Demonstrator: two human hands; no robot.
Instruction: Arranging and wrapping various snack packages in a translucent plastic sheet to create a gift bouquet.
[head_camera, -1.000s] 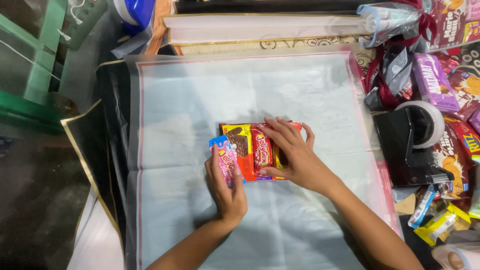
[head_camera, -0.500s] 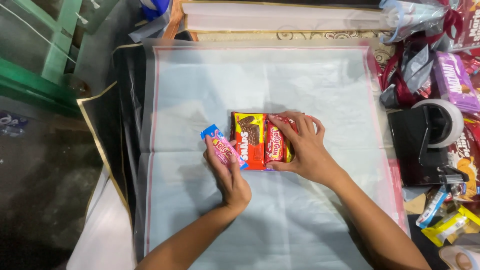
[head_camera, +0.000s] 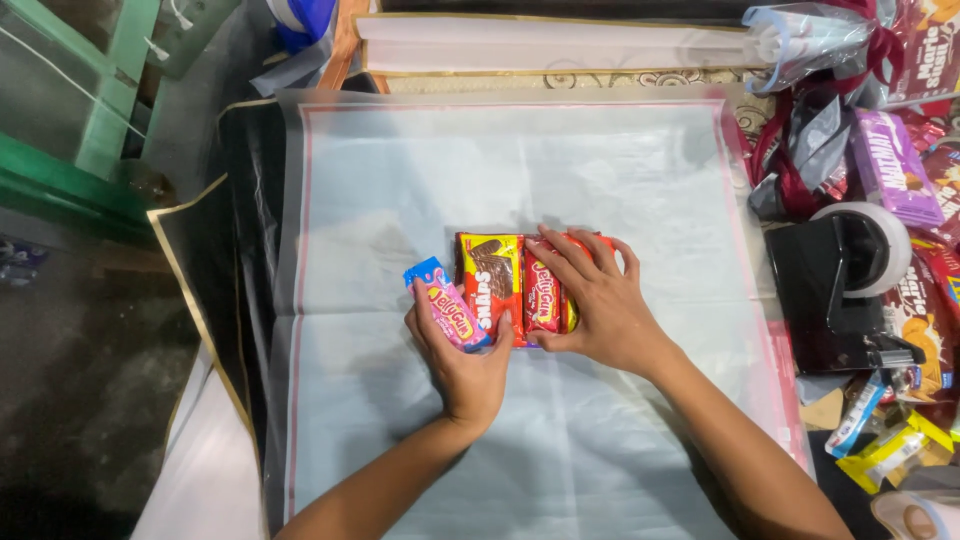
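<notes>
A small row of snack packets lies in the middle of a clear plastic sheet (head_camera: 400, 180) with pink edges. My left hand (head_camera: 462, 365) grips a pink and blue packet (head_camera: 447, 305) at the row's left end, tilted against a yellow and red biscuit packet (head_camera: 490, 280). My right hand (head_camera: 592, 300) lies flat on a red packet (head_camera: 540, 295) and the packets to its right, pressing them down. Fingers hide most of those right-hand packets.
A black tape dispenser (head_camera: 840, 290) with a white roll stands to the right. Several snack packets, purple (head_camera: 890, 165), red and yellow (head_camera: 890, 450), are piled along the right side. Rolled paper (head_camera: 560, 45) lies along the far edge. Black sheet (head_camera: 205, 270) and green frame (head_camera: 90, 150) at left.
The view has shifted slightly, so the packets sit more central. My left hand has brought the pink and blue packet closer against the row. My right hand stays pressed on the packets.
</notes>
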